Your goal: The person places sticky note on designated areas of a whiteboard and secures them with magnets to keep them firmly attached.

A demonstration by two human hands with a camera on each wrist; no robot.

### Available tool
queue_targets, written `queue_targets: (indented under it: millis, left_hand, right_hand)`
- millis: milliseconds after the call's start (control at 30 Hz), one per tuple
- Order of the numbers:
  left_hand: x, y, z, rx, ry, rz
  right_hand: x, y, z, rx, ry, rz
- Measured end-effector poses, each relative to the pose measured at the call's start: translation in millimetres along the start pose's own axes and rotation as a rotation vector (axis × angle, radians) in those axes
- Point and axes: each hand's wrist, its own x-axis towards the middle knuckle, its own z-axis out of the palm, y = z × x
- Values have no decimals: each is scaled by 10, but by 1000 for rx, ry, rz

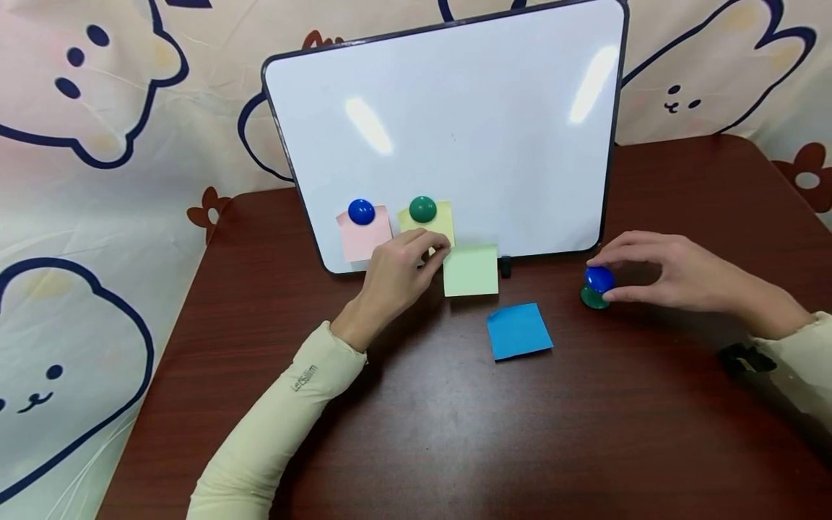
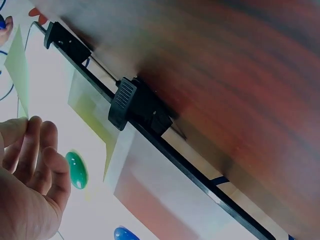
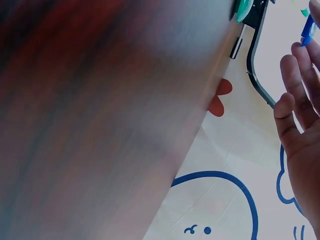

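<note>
Between thumb and fingertips, my left hand (image 1: 404, 271) pinches the left edge of a pale green sticky note (image 1: 471, 271), held in front of the whiteboard's (image 1: 494, 123) lower edge. My right hand (image 1: 676, 271) pinches a round blue magnet (image 1: 599, 279) by its sides, right of the board. A green magnet (image 1: 594, 298) lies on the table just below it, partly covered in the head view. On the board, one blue magnet (image 1: 361, 211) is over a pink sticky note (image 1: 366, 238), and a green magnet (image 1: 422, 209) is over a yellow sticky note (image 1: 445, 217), partly hidden by my left hand.
A blue sticky note (image 1: 519, 331) lies on the dark wooden table (image 1: 455, 433) in front of the board. Black clips (image 2: 137, 106) grip the board's bottom frame. Behind the table hangs a cloth (image 1: 71, 209) with cartoon bears.
</note>
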Motion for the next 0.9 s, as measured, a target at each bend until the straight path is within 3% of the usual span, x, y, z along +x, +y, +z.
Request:
queue_targets:
  millis: [267, 900]
  left_hand:
    - [67, -14, 28, 20, 35, -20]
    - [178, -9, 59, 27, 52, -62]
  right_hand:
    - [-4, 13, 8, -4, 1, -20]
    - [-12, 18, 10, 4, 0, -25]
